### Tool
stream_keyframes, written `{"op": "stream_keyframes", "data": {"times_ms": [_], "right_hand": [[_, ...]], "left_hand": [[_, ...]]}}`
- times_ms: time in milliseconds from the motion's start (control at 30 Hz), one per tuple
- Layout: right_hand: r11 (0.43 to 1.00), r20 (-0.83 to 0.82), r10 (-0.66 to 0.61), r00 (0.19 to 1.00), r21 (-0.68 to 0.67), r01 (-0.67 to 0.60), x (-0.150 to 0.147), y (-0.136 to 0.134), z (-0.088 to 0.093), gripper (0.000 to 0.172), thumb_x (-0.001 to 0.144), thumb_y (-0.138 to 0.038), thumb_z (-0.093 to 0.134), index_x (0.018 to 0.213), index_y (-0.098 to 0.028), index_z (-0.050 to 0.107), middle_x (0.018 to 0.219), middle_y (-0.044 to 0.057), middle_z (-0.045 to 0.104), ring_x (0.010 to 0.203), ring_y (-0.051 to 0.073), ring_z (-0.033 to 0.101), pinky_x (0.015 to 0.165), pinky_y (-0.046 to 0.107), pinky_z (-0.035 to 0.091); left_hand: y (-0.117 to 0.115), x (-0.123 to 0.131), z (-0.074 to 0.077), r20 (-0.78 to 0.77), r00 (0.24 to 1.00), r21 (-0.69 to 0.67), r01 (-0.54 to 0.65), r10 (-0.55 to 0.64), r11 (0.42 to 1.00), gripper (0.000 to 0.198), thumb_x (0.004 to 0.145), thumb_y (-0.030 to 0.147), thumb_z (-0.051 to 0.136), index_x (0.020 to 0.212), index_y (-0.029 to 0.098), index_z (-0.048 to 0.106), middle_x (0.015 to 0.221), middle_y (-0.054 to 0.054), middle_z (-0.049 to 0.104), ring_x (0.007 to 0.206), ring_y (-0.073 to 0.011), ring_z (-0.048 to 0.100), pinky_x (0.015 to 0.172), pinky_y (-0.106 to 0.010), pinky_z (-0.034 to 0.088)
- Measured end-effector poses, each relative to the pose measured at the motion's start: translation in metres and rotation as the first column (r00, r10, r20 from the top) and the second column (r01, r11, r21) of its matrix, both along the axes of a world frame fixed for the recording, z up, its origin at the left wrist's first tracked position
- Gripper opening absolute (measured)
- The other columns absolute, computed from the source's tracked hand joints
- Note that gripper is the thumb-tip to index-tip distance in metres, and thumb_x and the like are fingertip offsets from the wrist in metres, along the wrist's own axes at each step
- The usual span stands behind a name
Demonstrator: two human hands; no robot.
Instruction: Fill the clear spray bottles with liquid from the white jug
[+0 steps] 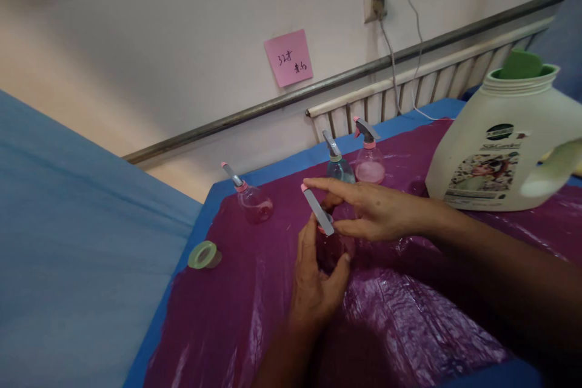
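A clear spray bottle point(331, 250) with a grey and pink trigger head point(319, 212) stands before me in the middle of the table. My left hand point(316, 282) is wrapped round the bottle's body, thumb on one side and fingers on the other. At the neck, my right hand point(370, 209) grips the trigger head between thumb and fingers. Its index finger reaches along to the pink nozzle tip. My hands hide much of the bottle, so I cannot tell what is inside it.
Behind my hands stand a blue spray bottle point(340, 171) and a pink one point(370, 171). Another pink-necked spray bottle point(255, 201) is at left, near a green cap point(203, 254). A large cream detergent jug point(482, 133) is at right. Purple plastic sheeting point(240, 291) covers the table.
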State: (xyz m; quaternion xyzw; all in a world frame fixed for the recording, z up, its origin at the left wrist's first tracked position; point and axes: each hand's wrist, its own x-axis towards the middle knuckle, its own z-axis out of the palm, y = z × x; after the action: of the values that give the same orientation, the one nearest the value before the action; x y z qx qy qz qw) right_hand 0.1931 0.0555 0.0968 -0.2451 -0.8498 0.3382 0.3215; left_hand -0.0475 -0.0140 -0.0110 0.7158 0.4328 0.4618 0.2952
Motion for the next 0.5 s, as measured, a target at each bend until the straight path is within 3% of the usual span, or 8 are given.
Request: {"op": "stream_keyframes", "data": {"times_ms": [167, 367, 500], "right_hand": [[0.994, 0.046, -0.111, 0.993, -0.016, 0.112, -0.0019, 0.0008, 0.0013, 0.093, 0.1, -0.035, 0.082, 0.183, -0.021, 0.04, 0.136, 0.013, 0.082, 0.119, 0.027, 0.081, 0.103, 0.043, 0.066], [1.0, 0.01, 0.006, 1.0, 0.025, -0.007, 0.0016, -0.0022, 0.002, 0.092, 0.105, -0.025, 0.07, 0.187, -0.022, 0.029, 0.166, 0.016, 0.07, 0.148, 0.029, 0.072, 0.124, 0.047, 0.059], [0.999, 0.04, -0.037, 0.999, -0.02, 0.038, -0.0011, -0.001, 0.0027, 0.089, 0.105, -0.028, 0.073, 0.185, -0.021, 0.035, 0.151, 0.015, 0.078, 0.13, 0.028, 0.079, 0.111, 0.043, 0.064]], "left_hand": [[-0.0006, 0.0002, 0.0034, -0.014, 1.0, -0.004, -0.011, 0.01, 1.0, 0.101, 0.102, 0.029, 0.086, 0.184, 0.044, 0.03, 0.167, -0.012, 0.06, 0.149, -0.036, 0.067, 0.127, -0.063, 0.059], [-0.0005, 0.0018, 0.0017, 0.016, 1.0, -0.026, 0.005, -0.005, 1.0, 0.098, 0.105, 0.031, 0.084, 0.185, 0.044, 0.03, 0.161, -0.012, 0.065, 0.145, -0.0357, 0.07, 0.123, -0.06, 0.063], [-0.0013, -0.001, 0.0008, -0.026, 1.0, 0.004, 0.002, -0.002, 1.0, 0.099, 0.105, 0.029, 0.082, 0.186, 0.044, 0.026, 0.162, -0.012, 0.064, 0.146, -0.0354, 0.069, 0.124, -0.063, 0.061]]}}
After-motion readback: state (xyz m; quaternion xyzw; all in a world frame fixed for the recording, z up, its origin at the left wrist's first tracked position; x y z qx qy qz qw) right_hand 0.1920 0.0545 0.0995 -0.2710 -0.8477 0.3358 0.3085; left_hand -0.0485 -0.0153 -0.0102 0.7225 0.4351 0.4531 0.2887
